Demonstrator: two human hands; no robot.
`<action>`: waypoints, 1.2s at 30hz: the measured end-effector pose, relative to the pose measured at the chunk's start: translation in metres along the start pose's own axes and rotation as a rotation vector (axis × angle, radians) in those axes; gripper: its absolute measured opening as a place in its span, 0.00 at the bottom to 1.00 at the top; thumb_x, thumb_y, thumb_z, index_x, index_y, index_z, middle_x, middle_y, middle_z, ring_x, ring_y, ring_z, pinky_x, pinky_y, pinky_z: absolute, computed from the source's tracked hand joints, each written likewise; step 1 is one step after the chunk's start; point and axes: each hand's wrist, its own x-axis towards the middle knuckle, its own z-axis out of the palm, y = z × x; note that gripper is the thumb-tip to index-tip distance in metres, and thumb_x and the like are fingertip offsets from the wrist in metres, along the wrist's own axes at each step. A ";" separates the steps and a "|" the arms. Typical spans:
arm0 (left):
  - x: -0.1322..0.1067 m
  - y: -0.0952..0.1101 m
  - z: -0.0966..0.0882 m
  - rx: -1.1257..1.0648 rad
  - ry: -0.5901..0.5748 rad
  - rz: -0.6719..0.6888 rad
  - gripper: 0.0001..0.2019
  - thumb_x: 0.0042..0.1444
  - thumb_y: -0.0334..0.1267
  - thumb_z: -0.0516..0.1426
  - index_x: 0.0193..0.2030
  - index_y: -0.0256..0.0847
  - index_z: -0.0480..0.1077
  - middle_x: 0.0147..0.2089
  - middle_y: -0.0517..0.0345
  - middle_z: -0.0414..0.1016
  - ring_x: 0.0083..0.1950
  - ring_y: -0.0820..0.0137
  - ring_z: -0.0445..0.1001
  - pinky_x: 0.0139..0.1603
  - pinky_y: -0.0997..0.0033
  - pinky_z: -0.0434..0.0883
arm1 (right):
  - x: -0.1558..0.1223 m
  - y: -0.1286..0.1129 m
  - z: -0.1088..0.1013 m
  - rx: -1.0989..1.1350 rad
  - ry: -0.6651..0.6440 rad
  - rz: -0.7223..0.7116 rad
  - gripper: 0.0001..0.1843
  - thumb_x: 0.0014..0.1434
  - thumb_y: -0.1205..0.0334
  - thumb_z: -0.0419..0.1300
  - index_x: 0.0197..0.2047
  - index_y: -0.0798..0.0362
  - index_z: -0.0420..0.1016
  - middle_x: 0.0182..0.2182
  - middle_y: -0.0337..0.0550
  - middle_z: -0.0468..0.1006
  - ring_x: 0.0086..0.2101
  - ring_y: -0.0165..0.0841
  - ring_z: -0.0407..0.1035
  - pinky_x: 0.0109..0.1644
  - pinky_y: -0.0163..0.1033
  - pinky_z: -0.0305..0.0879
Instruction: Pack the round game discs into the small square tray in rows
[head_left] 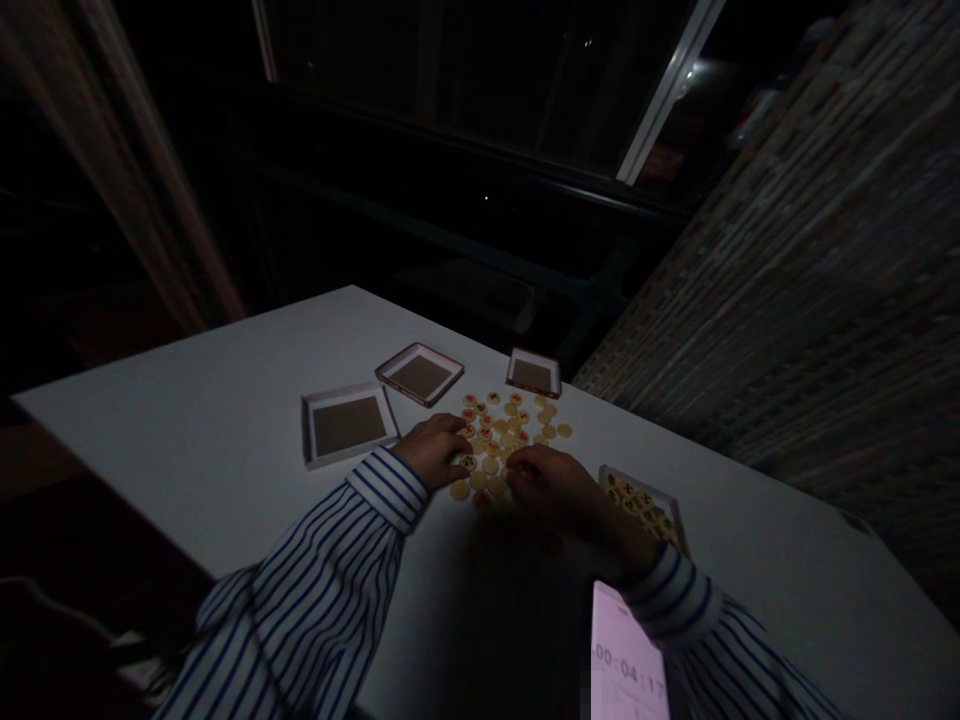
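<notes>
Round pale xiangqi pieces lie in a loose pile on the white table, several with red or dark characters facing up and others blank side up. My left hand rests at the pile's left edge, thumb and fingers apart, with a dark-marked piece beside the fingertips. On the right edge of the pile, my right hand is curled closed with its fingertips low over the pieces. Shadow hides whatever is in those fingers. A shallow box right of my right hand holds rows of dark-marked pieces, partly covered by my wrist.
Three shallow open trays stand behind the pile: a left tray, a middle tray and a right tray. A lit phone showing a timer lies by my right forearm. The white table ends before a dark window; curtains hang both sides.
</notes>
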 end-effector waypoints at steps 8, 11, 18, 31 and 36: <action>0.002 0.004 -0.003 -0.050 0.101 0.085 0.12 0.44 0.38 0.59 0.38 0.40 0.73 0.49 0.47 0.71 0.52 0.59 0.67 0.54 0.59 0.64 | -0.002 0.002 -0.001 -0.001 0.014 -0.015 0.11 0.55 0.60 0.54 0.39 0.53 0.73 0.35 0.43 0.75 0.33 0.31 0.68 0.38 0.36 0.62; 0.004 0.009 -0.007 -0.078 0.146 0.095 0.10 0.46 0.36 0.57 0.38 0.40 0.71 0.42 0.51 0.73 0.46 0.62 0.70 0.50 0.62 0.66 | -0.004 0.003 -0.002 0.018 0.025 -0.003 0.11 0.56 0.60 0.53 0.40 0.53 0.73 0.35 0.43 0.75 0.33 0.31 0.68 0.36 0.35 0.62; 0.002 0.018 -0.009 -0.207 0.220 0.018 0.11 0.48 0.35 0.55 0.40 0.40 0.70 0.35 0.55 0.75 0.37 0.67 0.73 0.42 0.67 0.68 | -0.009 0.008 -0.006 0.035 0.065 0.017 0.13 0.55 0.61 0.53 0.41 0.53 0.74 0.35 0.44 0.76 0.32 0.31 0.69 0.36 0.35 0.63; 0.006 0.046 0.002 -0.679 0.262 -0.059 0.14 0.46 0.39 0.59 0.40 0.37 0.70 0.38 0.54 0.76 0.40 0.68 0.73 0.46 0.67 0.70 | -0.029 0.026 -0.025 0.269 0.270 0.157 0.15 0.56 0.56 0.54 0.43 0.53 0.74 0.34 0.43 0.77 0.32 0.32 0.70 0.37 0.37 0.65; 0.007 0.047 0.003 -0.738 0.261 -0.104 0.16 0.47 0.41 0.60 0.42 0.37 0.71 0.42 0.51 0.76 0.43 0.65 0.73 0.49 0.61 0.70 | -0.039 0.032 -0.038 0.341 0.353 0.199 0.15 0.55 0.55 0.56 0.42 0.54 0.74 0.35 0.43 0.77 0.32 0.32 0.70 0.37 0.38 0.66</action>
